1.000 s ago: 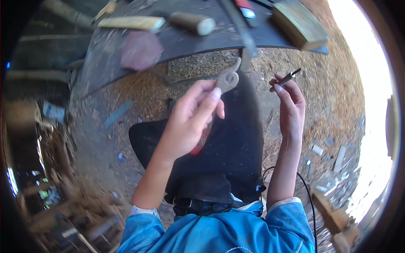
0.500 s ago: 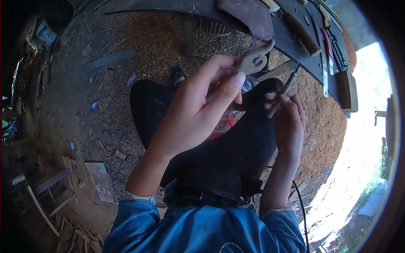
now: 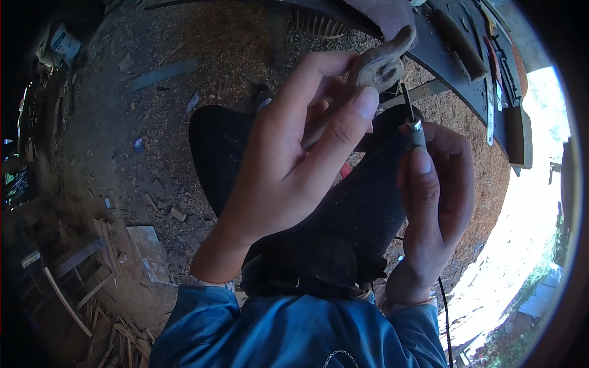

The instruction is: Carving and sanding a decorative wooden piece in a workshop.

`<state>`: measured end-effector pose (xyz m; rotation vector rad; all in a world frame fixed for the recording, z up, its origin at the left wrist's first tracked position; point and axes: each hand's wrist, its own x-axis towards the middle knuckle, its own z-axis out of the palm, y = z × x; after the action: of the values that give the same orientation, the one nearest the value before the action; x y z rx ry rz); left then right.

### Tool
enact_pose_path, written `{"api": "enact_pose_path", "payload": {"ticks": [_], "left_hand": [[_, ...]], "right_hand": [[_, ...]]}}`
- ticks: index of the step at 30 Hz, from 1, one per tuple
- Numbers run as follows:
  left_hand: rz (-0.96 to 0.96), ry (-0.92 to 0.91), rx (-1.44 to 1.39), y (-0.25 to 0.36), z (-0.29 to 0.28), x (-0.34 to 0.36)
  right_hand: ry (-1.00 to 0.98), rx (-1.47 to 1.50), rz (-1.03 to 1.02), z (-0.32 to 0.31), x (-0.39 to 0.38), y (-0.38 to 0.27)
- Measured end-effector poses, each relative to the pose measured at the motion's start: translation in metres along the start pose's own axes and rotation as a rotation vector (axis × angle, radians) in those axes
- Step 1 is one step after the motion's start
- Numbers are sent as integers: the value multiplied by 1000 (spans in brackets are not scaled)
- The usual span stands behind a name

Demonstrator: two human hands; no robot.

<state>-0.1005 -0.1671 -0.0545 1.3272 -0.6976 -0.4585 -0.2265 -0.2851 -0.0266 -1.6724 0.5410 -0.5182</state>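
Carved brown piece [image 3: 381, 69] is sitting in the left hand [image 3: 285, 150], up above the lap, its curved tip pointing toward the bench [image 3: 438, 69] and its round hollow showing. Left fingers are wrapping it from behind, the thumb is pressing its near face, and the grip is looking snug. Over on the right hand [image 3: 437, 196], the fingers are curling tightly around a slim tool [image 3: 417, 134], thumb lying along the handle. A thin shaft is poking up from a bright collar, its tip sitting just beside the carved piece; whether they are touching, I cannot tell.

Farther out, dark trousers [image 3: 216, 144] are spreading below both hands, and a blue shirt [image 3: 294, 334] is filling the bottom. Up at the right, the bench is carrying a purplish sheet [image 3: 385, 13], a brown cylinder [image 3: 460, 46] and a flat metal strip [image 3: 489, 116], with a wooden block [image 3: 519, 140] sitting at the corner. Leftward, the floor [image 3: 123, 162] is showing scattered chips and a bluish strip [image 3: 164, 72].
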Motion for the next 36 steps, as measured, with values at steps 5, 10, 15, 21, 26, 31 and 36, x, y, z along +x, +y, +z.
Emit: {"api": "enact_pose_path", "payload": {"ticks": [5,10,15,21,26,31,36], "left_hand": [[23,31,68,5,4,-2],[50,26,147,7,5,0],[272,66,344,-10,7,4],[449,126,637,-12,10,5],[413,147,554,-10,15,2],[372,165,391,-8,19,-1],[178,142,364,-1,21,-5]], "right_hand": [[-7,-146,-61,-1,2,-1],[-22,-178,-44,-3,0,-4],[35,-127,-17,-2,-3,-5],[30,-182,53,-3,-4,-10],[48,-77,71,0,-5,-3],[15,32,35,1,-6,4],[4,10,100,1,-6,0]]}}
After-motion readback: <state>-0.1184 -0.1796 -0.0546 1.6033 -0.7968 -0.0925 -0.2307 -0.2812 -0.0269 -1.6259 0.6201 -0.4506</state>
